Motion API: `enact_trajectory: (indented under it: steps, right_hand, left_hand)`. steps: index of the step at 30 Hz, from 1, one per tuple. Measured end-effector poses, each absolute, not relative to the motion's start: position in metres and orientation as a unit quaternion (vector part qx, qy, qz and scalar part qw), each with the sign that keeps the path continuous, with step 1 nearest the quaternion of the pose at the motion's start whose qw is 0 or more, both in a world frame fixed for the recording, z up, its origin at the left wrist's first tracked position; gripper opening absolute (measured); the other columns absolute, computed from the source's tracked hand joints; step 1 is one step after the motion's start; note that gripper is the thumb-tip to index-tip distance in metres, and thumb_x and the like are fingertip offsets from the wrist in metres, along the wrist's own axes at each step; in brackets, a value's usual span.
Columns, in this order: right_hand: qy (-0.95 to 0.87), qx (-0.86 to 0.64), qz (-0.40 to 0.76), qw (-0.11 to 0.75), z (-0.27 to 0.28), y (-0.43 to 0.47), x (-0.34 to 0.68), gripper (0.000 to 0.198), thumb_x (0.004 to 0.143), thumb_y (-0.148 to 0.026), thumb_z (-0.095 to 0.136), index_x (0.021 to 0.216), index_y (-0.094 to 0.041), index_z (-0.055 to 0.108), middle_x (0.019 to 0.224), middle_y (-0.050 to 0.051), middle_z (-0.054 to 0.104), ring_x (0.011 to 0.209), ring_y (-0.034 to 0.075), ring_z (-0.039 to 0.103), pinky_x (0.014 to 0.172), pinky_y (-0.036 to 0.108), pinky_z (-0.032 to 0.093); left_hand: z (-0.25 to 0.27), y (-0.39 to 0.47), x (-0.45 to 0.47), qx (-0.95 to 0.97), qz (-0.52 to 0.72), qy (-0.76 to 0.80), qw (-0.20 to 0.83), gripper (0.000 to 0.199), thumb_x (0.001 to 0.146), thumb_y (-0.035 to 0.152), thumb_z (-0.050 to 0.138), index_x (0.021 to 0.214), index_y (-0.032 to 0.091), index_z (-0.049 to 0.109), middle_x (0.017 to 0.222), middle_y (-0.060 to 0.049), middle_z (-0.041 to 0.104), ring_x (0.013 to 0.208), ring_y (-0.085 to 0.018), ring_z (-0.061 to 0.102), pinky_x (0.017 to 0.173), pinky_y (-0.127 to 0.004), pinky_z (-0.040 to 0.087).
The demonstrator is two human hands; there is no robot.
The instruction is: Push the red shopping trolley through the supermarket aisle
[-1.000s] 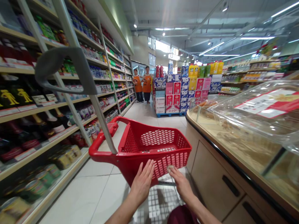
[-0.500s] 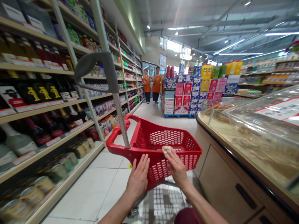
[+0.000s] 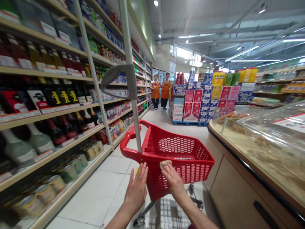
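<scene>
In front of me stands a red shopping cart basket [image 3: 154, 173] with perforated sides and a grey upright pole [image 3: 136, 124] carrying a grey handle [image 3: 132, 81]. My right hand [image 3: 174, 181] presses a pale, crumpled cloth [image 3: 164, 164] against the near side of the basket, just under its rim. Much of the cloth is hidden beneath the fingers. Close to the basket's left corner is my left hand [image 3: 136, 189], fingers stretched out and nothing in it. Whether it touches the plastic I cannot tell.
Shelves of bottles and cans [image 3: 69, 140] run along the left. A glass-topped counter [image 3: 238, 152] borders the right. Ahead, stacked drink cartons [image 3: 190, 101] stand on a blue pallet, and two people in orange aprons [image 3: 160, 90] stand down the aisle. Wheels [image 3: 138, 221] sit under the cart.
My right hand has slid the cloth leftward along the basket's side, closer to my left hand. The view has shifted, so the cart and shelves appear further right.
</scene>
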State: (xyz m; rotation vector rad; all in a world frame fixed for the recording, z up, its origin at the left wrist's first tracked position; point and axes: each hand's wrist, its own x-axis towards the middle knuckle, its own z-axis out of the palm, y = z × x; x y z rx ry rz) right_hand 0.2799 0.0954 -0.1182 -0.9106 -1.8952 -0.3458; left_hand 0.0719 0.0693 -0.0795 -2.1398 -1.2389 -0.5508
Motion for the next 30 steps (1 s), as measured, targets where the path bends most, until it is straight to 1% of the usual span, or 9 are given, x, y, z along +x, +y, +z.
enact_trajectory:
  steps: [3,8,12,14,19,22,25,28,30]
  right_hand:
    - [-0.796,-0.368,-0.128,0.463,-0.119,0.090,0.268,0.044,0.080,-0.003,0.036,0.114,-0.022,0.054,0.109,0.005,0.061,0.117,0.017,0.042,0.090,0.034,0.046]
    - [-0.780,-0.355,-0.112,0.503,-0.067,0.097,0.229,0.041,0.082,-0.005,0.036,0.117,-0.021,0.052,0.124,0.006,0.050,0.125,0.019,0.029,0.098,0.041,0.037]
    - [-0.809,-0.314,-0.124,0.480,-0.072,0.092,0.211,0.031,0.083,-0.008,0.040,0.104,-0.020,0.060,0.108,0.006,0.061,0.117,0.018,0.041,0.094,0.037,0.043]
    - [-0.822,-0.304,-0.113,0.468,-0.078,0.088,0.208,0.030,0.083,-0.009,0.041,0.102,-0.021,0.061,0.104,0.005,0.063,0.114,0.018,0.045,0.091,0.035,0.045]
    - [-0.769,-0.338,-0.087,0.536,-0.037,0.100,0.191,0.042,0.079,-0.004,0.041,0.116,-0.018,0.052,0.122,0.007,0.051,0.124,0.020,0.030,0.100,0.041,0.034]
    - [-0.759,-0.362,-0.061,0.538,-0.027,0.115,0.192,0.048,0.075,-0.003,0.044,0.120,-0.020,0.048,0.124,0.007,0.050,0.122,0.018,0.034,0.100,0.038,0.034]
    - [-0.749,-0.399,-0.014,0.528,-0.045,0.122,0.223,0.045,0.076,-0.005,0.044,0.116,-0.023,0.053,0.122,0.005,0.051,0.119,0.017,0.040,0.099,0.036,0.036]
    - [-0.647,-0.494,0.038,0.580,-0.048,0.130,0.262,0.037,0.078,-0.009,0.040,0.106,-0.022,0.060,0.112,0.005,0.059,0.107,0.018,0.052,0.094,0.039,0.040]
    - [-0.566,-0.525,0.048,0.633,-0.034,0.138,0.270,0.035,0.078,-0.011,0.038,0.102,-0.019,0.062,0.107,0.007,0.062,0.102,0.018,0.055,0.092,0.039,0.042]
  left_hand:
    - [-0.078,0.070,0.059,-0.795,-0.208,-0.488,0.294,0.063,0.067,0.021,0.043,0.128,0.011,0.032,0.136,-0.008,0.034,0.128,-0.020,0.023,0.106,-0.040,0.007]
    - [-0.074,0.073,0.047,-0.771,-0.207,-0.532,0.282,0.063,0.066,0.018,0.041,0.128,0.011,0.033,0.136,-0.008,0.034,0.128,-0.019,0.023,0.106,-0.041,0.006]
    - [-0.082,0.069,0.041,-0.781,-0.200,-0.517,0.288,0.061,0.066,0.018,0.041,0.126,0.013,0.036,0.135,-0.008,0.037,0.128,-0.018,0.024,0.106,-0.040,0.003]
    - [-0.083,0.068,0.037,-0.781,-0.206,-0.514,0.289,0.060,0.067,0.019,0.042,0.126,0.013,0.037,0.134,-0.008,0.037,0.128,-0.019,0.023,0.106,-0.041,0.003]
    - [-0.050,0.078,0.033,-0.758,-0.235,-0.541,0.279,0.062,0.070,0.016,0.040,0.130,0.009,0.027,0.137,-0.013,0.030,0.129,-0.021,0.020,0.105,-0.046,0.010]
    - [-0.024,0.090,0.040,-0.733,-0.262,-0.568,0.268,0.061,0.072,0.017,0.039,0.130,0.007,0.025,0.137,-0.015,0.029,0.129,-0.023,0.022,0.104,-0.050,0.009]
    - [-0.010,0.098,0.043,-0.734,-0.272,-0.568,0.254,0.060,0.070,0.017,0.040,0.129,0.010,0.030,0.135,-0.013,0.034,0.126,-0.023,0.027,0.104,-0.051,0.004]
    - [-0.010,0.100,0.041,-0.748,-0.267,-0.547,0.262,0.058,0.070,0.014,0.039,0.128,0.012,0.033,0.134,-0.012,0.037,0.125,-0.023,0.031,0.104,-0.052,0.001]
    - [-0.013,0.101,0.043,-0.746,-0.274,-0.538,0.281,0.058,0.072,0.013,0.038,0.129,0.012,0.029,0.133,-0.013,0.038,0.124,-0.023,0.032,0.104,-0.053,0.002]
